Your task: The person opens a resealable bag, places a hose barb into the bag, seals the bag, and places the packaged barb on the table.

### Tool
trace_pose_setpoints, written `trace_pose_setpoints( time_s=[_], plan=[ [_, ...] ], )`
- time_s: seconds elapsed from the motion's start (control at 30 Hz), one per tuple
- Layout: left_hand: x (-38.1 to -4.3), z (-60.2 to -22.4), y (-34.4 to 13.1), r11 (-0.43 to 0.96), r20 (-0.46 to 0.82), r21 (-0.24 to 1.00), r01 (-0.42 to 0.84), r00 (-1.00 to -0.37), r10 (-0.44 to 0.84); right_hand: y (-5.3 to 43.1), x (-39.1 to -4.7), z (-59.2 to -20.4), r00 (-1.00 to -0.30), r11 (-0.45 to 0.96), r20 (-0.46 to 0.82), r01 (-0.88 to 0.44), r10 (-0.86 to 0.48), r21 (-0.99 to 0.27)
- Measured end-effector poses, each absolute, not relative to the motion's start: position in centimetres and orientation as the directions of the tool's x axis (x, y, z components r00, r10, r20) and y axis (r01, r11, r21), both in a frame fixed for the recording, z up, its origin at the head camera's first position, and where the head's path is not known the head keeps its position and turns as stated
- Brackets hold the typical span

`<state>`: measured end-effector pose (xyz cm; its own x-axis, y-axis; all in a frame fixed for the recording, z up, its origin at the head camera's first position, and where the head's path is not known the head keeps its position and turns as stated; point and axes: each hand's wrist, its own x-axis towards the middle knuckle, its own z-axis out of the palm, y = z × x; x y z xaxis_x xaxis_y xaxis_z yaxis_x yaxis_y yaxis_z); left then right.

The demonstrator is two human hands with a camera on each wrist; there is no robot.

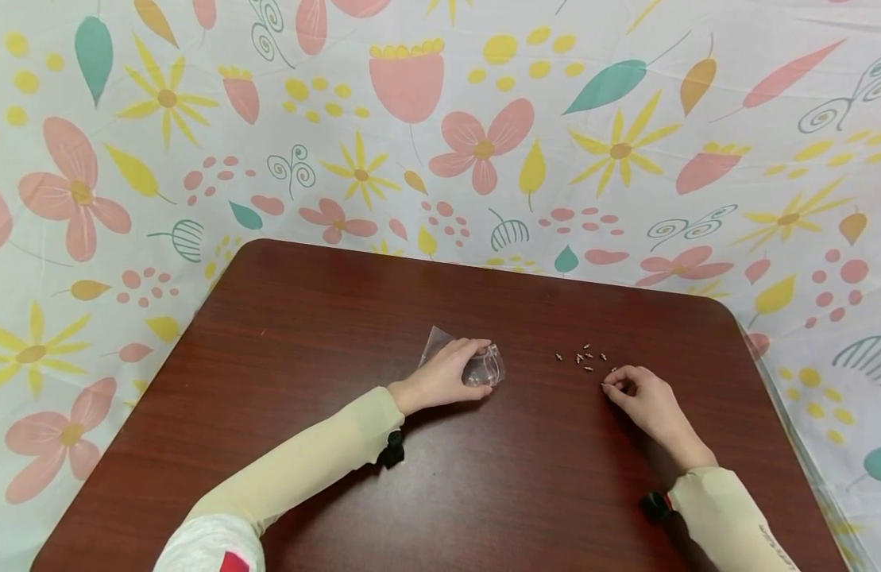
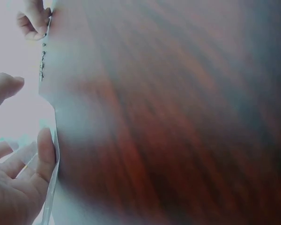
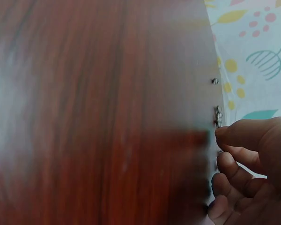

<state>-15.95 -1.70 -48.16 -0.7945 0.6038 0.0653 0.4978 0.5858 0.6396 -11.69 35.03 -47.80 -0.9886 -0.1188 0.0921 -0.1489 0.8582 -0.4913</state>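
My left hand (image 1: 447,375) rests over a clear plastic bag (image 1: 493,365) on the table, thumb and fingers spread apart across it. In the left wrist view, the relaxed fingers (image 2: 46,150) lie along the bag's thin edge. To the right, my right hand (image 1: 647,403) is low over the tabletop, thumb and index finger pinching a tiny metal piece (image 1: 604,385) at their tips. Just beyond those fingers lie several small silvery metal pieces (image 1: 579,358), loosely scattered. The right wrist view shows some of them (image 3: 218,116) beside the curled fingers (image 3: 227,161).
The dark red-brown wooden table (image 1: 326,318) has rounded far corners. A white cloth (image 1: 483,214) printed with flowers and leaves hangs behind it and along the sides. Black straps with small devices (image 1: 392,450) sit at both wrists.
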Motion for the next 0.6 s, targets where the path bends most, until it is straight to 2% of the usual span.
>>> trace_pose_setpoints(
  time_s=[0.6],
  plan=[
    [-15.6,-47.4,-1.9,0.650,0.033,0.583,0.487,-0.814,0.580,31.9,-11.9,-47.3,-0.982,0.820,0.078,-0.187,-0.172,-0.540]
  ],
)
